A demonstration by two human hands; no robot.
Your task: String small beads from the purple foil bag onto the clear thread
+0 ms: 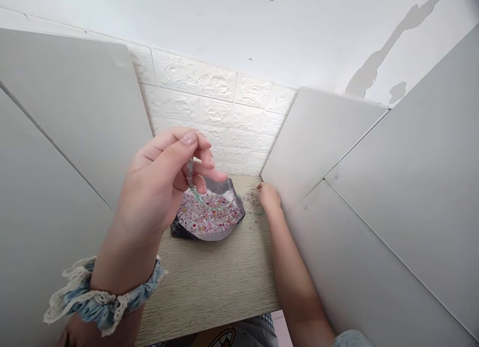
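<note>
My left hand (164, 182) is raised above the table, its fingers pinched on a short strand of pale beads (190, 174) that hangs down toward a bead tray. The tray (232, 194) is dark and curved, filled with small pink, white and clear beads (207, 217). My right hand (268, 197) rests on the wooden table to the right of the tray, fingers curled over a small cluster of beads and thread (253, 197). A blue scrunchie with lace trim (99, 299) sits on my left wrist.
The narrow wooden table (217, 282) is boxed in by grey panels on the left (67, 127) and right (374, 197). A white brick-pattern wall (224, 107) closes the back. My lap shows below the table's front edge.
</note>
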